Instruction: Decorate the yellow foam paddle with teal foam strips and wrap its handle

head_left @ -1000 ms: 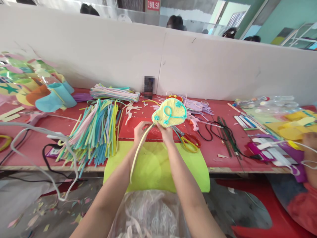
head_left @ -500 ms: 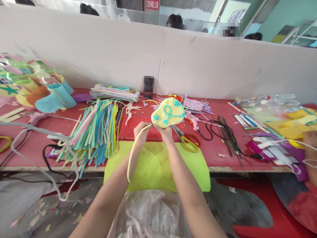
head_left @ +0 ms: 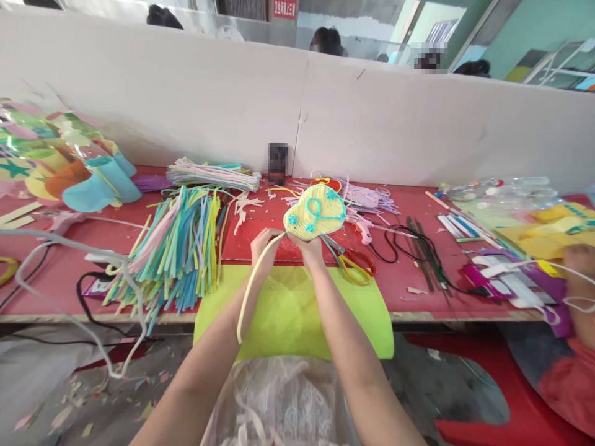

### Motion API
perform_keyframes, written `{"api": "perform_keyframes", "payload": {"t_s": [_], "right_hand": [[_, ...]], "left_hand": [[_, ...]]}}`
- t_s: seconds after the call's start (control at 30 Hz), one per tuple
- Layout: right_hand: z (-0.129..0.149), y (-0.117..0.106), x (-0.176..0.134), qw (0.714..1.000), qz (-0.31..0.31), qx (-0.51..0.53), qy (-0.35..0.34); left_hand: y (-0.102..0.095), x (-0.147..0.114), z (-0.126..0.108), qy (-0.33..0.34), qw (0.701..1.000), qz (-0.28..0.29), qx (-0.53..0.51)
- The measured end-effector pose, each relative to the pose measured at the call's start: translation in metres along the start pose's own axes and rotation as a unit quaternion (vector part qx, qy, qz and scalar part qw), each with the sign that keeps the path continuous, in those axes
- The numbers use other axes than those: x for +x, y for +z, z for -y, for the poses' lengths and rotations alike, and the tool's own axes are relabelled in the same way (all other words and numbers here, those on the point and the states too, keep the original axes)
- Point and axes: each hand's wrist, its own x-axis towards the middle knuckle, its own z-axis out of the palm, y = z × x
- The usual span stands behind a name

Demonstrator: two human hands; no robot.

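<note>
Both hands are raised over the middle of the table. My right hand (head_left: pixel 312 249) is closed on the lower edge of a pale yellow rounded craft piece (head_left: pixel 304 214), which has ribbed rows, a turquoise loop and small turquoise flowers. My left hand (head_left: pixel 263 243) pinches a yellow pipe cleaner (head_left: pixel 246 297) at the piece's lower left. That pipe cleaner's free end curves down over my left forearm. The fingertips of both hands are partly hidden. Behind my right hand lie scissors (head_left: pixel 356 269) with red and yellow handles.
A large bundle of coloured pipe cleaners (head_left: pixel 179 248) lies left of my hands, with another bundle (head_left: pixel 214 173) behind. A pink glue gun (head_left: pixel 362 230) and black cable are at right. A lime sheet (head_left: pixel 292 310) hangs over the table's front edge. At far right shows another person's hand (head_left: pixel 579 266).
My hands, the yellow craft piece and the pipe cleaner stay almost as they were. The whole view has shifted slightly.
</note>
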Motion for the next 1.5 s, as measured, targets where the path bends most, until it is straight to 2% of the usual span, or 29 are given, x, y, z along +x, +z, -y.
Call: {"api": "perform_keyframes", "payload": {"t_s": [0.3, 0.63, 0.87, 1.03, 1.13, 1.27, 1.5], "right_hand": [[0.002, 0.0, -0.001, 1.0, 0.001, -0.003, 0.002], [-0.003, 0.0, -0.001, 0.999, 0.006, 0.042, 0.001], [0.001, -0.003, 0.002, 0.999, 0.024, 0.033, -0.003], [0.001, -0.004, 0.003, 0.999, 0.029, 0.038, -0.01], [0.002, -0.005, 0.004, 0.999, 0.028, 0.038, -0.013], [0.002, -0.007, 0.007, 0.998, 0.042, 0.044, 0.007], [0.0, 0.001, 0.005, 0.988, 0.057, 0.139, 0.047]], "left_hand": [[-0.001, 0.0, 0.002, 0.009, 1.0, 0.01, -0.009], [0.0, -0.003, 0.003, 0.024, 1.0, 0.016, -0.009], [0.003, -0.001, 0.006, 0.003, 1.0, 0.011, 0.015], [0.003, -0.001, 0.009, -0.052, 0.998, 0.04, 0.018], [0.003, -0.003, 0.011, -0.073, 0.992, 0.088, 0.045], [0.003, -0.004, 0.013, -0.068, 0.986, 0.141, 0.057], [0.007, -0.008, 0.01, -0.077, 0.991, 0.099, 0.048]]}}
